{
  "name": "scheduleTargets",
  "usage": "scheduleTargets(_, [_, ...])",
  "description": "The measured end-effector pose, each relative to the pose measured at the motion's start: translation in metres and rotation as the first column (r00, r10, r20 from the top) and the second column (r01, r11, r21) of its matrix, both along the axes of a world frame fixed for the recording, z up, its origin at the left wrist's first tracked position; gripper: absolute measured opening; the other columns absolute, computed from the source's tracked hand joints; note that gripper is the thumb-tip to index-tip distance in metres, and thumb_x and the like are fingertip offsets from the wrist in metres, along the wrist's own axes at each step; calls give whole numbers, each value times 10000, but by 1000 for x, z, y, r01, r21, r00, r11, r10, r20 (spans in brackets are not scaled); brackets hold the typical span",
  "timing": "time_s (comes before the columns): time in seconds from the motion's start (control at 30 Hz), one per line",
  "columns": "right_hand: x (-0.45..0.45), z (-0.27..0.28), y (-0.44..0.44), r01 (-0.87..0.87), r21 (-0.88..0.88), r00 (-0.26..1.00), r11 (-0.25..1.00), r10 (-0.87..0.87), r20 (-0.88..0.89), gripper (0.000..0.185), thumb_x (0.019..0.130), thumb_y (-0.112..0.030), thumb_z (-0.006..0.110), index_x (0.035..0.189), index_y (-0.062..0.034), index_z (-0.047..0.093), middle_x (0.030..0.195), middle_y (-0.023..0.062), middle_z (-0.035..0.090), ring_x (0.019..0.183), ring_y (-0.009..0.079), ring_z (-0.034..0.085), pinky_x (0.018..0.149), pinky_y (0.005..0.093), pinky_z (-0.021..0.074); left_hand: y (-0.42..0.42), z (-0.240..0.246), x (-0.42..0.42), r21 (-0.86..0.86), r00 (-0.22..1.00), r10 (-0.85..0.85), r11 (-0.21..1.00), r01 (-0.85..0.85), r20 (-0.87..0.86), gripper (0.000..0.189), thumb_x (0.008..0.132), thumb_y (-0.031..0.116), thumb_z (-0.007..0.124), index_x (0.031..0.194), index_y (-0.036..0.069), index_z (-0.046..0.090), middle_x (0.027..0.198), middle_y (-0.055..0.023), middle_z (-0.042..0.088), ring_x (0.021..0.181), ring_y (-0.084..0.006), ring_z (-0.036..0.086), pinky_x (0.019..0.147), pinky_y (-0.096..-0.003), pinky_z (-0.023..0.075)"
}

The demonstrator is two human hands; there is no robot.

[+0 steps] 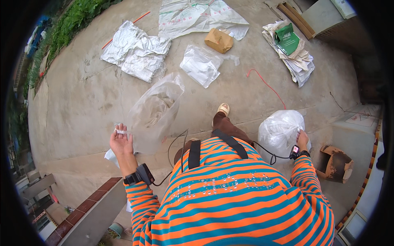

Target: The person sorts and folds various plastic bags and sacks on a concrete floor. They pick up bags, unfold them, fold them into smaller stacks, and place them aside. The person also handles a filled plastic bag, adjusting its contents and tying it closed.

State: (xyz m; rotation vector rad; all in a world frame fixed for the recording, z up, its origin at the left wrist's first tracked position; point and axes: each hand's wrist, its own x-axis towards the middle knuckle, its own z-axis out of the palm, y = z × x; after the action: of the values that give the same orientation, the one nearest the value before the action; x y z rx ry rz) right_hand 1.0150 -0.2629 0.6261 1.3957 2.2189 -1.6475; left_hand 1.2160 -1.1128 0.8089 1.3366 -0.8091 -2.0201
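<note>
At the left, my left hand (pixel 121 143) is palm up with a strip of clear plastic across its fingers, which belongs to a large translucent plastic bag (pixel 157 113) hanging open beside it. Crumpled pale material shows inside that bag. On the right, my right hand (pixel 302 139) grips the gathered edge of a bulging clear plastic bag (pixel 278 130) that looks full of plastic film. A red string (pixel 267 84) runs along the concrete from near the top of this bag.
On the concrete ahead lie a silver-white woven sack (pixel 137 50), a flat clear bag (pixel 201 64), a brown paper package (pixel 219 40), a spread woven sack (pixel 197 18) and a stack of flattened paper sacks (pixel 292 55). A broken clay pot (pixel 335 164) stands right; a tiled ledge (pixel 83 212) is at lower left.
</note>
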Motion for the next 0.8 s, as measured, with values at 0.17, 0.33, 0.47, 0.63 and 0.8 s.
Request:
scheduleTargets(0.17, [2,-58,36,108,-133,983,985,-86,160,223,898,-294,658,783,-106,619,605,-36,498,452,81,436,387,240,334,-43,-44,-98,61,996,69,996,-72,49,444,930,247,460,1326,50,504,1415,-60,526,1325,-228,475,1132,-532,237])
scheduleTargets(0.33, [-43,-72,7,-68,-177,957,982,115,265,160,905,-270,666,915,-117,619,715,-12,573,558,120,560,470,274,458,-83,-58,-177,-18,985,172,985,-172,6,399,949,222,439,1271,-8,494,1319,-124,548,1247,-279,517,1057,-540,409])
scheduleTargets(0.47, [-116,-75,-49,-187,-206,916,960,246,316,178,895,-259,679,966,-106,624,788,6,606,647,129,608,544,267,492,-96,-56,-240,-85,970,189,975,-203,-151,398,963,212,437,1238,-73,473,1190,-178,565,1146,-316,551,1065,-552,436])
scheduleTargets(0.63, [-191,-96,-97,-266,-39,900,963,263,348,241,864,-225,688,1032,-66,621,830,35,622,661,137,610,593,274,508,-98,-63,-298,-25,952,142,988,-155,-270,387,952,180,451,1199,-116,474,1111,-204,566,1075,-322,559,1087,-541,423])
scheduleTargets(0.8, [-233,-131,-103,-492,146,824,858,406,396,277,829,-204,687,1029,-17,646,801,73,630,687,166,610,601,303,499,-88,-91,-337,95,950,169,984,-149,-262,414,952,191,455,1221,-122,481,1076,-189,591,1084,-321,561,1069,-510,429])
